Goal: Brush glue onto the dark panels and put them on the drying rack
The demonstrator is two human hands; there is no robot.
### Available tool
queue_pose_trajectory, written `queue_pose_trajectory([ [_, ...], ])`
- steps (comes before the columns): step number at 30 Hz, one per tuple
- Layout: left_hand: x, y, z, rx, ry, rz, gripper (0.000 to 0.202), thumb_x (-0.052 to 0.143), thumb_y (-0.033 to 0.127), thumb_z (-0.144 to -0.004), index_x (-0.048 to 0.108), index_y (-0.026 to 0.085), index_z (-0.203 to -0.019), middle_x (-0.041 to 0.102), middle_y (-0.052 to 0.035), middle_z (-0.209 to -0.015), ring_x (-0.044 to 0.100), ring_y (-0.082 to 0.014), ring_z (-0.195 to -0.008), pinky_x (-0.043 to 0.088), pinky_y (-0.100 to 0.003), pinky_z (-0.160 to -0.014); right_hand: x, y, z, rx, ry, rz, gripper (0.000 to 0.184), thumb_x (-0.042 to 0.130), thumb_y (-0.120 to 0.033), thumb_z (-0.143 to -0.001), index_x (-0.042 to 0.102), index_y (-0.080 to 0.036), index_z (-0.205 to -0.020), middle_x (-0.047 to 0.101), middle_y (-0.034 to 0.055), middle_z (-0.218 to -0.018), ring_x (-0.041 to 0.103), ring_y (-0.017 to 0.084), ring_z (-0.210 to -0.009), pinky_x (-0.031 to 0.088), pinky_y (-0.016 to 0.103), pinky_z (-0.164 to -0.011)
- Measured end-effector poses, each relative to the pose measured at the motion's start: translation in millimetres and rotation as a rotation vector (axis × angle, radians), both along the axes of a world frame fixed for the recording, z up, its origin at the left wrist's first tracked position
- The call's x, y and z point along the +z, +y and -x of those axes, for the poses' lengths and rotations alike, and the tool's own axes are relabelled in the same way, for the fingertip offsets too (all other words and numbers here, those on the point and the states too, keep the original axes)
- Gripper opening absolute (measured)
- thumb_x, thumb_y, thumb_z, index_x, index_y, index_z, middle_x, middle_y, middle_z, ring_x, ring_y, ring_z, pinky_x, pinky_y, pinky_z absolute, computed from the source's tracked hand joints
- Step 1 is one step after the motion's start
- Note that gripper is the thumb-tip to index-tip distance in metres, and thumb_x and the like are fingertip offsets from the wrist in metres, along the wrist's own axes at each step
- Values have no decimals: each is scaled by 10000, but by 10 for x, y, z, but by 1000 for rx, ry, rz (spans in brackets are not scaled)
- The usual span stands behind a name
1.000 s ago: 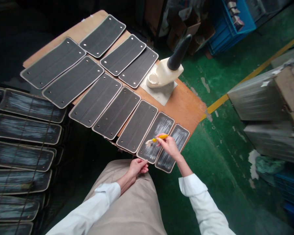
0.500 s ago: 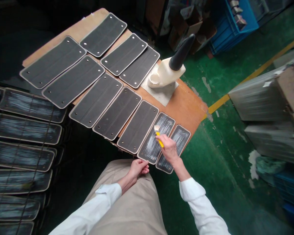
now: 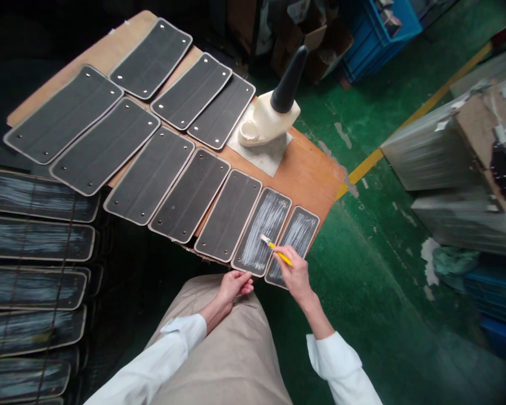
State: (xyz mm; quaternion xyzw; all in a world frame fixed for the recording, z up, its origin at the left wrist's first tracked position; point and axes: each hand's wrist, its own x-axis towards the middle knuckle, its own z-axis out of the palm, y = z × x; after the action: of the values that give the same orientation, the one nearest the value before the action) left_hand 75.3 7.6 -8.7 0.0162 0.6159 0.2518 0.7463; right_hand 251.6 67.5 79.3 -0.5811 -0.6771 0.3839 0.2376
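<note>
My right hand (image 3: 294, 274) is closed round a small yellow-handled brush (image 3: 274, 249). Its bristles rest on a black pad (image 3: 262, 231) streaked with white paste, second from the right in the near row. The pad to its right (image 3: 294, 242) is streaked too. My left hand (image 3: 234, 284), fingers curled, pinches the near end of the streaked pad at the board's front edge. Several more black pads with pale borders and rivets lie in rows over the wooden board (image 3: 307, 174), with bare faces.
A cream glue pot with a black cone spout (image 3: 272, 110) stands on a white sheet at the board's right. Coated pads lie on a wire rack (image 3: 34, 270) at the left. Green floor, blue crates (image 3: 375, 34) and grey stacks (image 3: 438, 157) are to the right.
The brush swept up the pad and came back down toward its near end. The view shifted a little left. My left hand stayed at the pad's near end.
</note>
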Motion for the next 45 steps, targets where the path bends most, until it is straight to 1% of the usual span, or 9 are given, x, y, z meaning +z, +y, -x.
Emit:
queue_pose_trajectory([
  [5,0,-1,-19,-2,-17,-5,288,774,342,-723,621,98,-722,686,-66,-652,628,-85,-485,513,-161,-474,-8,-298,95,185,-106,90,193,454,-263,-990,626,-243,-1078,639,51,-979,638,206,-864,485,307,-762],
  [8,11,-1,-3,-13,-37,0,309,776,364,-715,621,98,-730,681,-61,-647,624,-87,-476,510,-164,-457,117,-231,156,116,64,184,177,467,-296,-990,625,-255,-1059,642,30,-977,652,183,-797,506,287,-725],
  [11,45,0,110,-51,-50,9,376,818,406,-643,617,98,-721,679,-75,-629,628,-117,-457,499,-185,-412,242,226,197,-23,215,153,175,501,-343,-976,625,-246,-1053,646,22,-961,656,166,-707,517,268,-649],
  [15,101,42,423,-20,49,-58,420,811,466,-623,609,119,-747,682,-60,-639,642,-123,-485,505,-186,-429,279,976,377,-25,143,-76,218,496,-383,-976,643,-247,-1061,645,36,-983,659,184,-754,520,289,-688],
  [22,114,212,837,169,206,-72,413,783,486,-653,575,133,-699,666,-46,-607,645,-128,-492,521,-201,-451,-58,1606,720,55,-289,-389,230,465,-347,-999,640,-243,-1108,657,49,-1045,639,204,-913,458,273,-765],
  [27,59,242,868,185,173,-82,393,783,465,-665,584,125,-681,661,-48,-580,652,-136,-490,516,-193,-440,-178,1229,877,203,-402,-338,244,416,-294,-1018,622,-214,-1122,654,73,-1004,634,191,-855,432,250,-701],
  [35,47,218,897,214,89,-66,341,784,409,-686,609,117,-714,682,-59,-621,643,-108,-498,525,-180,-481,29,116,1083,384,-207,-12,190,439,-250,-1001,600,-222,-1097,647,69,-980,633,209,-842,466,294,-751],
  [40,77,184,903,220,103,-114,349,800,413,-655,621,122,-723,677,-48,-630,642,-108,-510,512,-178,-477,126,232,1036,292,102,208,180,461,-325,-999,620,-248,-1032,640,21,-962,649,160,-736,510,262,-691],
  [45,89,183,901,193,151,-134,374,798,443,-629,614,131,-719,666,-29,-612,634,-108,-504,495,-177,-464,76,811,938,113,128,13,208,482,-373,-984,633,-254,-1065,639,38,-1013,653,186,-804,516,296,-753],
])
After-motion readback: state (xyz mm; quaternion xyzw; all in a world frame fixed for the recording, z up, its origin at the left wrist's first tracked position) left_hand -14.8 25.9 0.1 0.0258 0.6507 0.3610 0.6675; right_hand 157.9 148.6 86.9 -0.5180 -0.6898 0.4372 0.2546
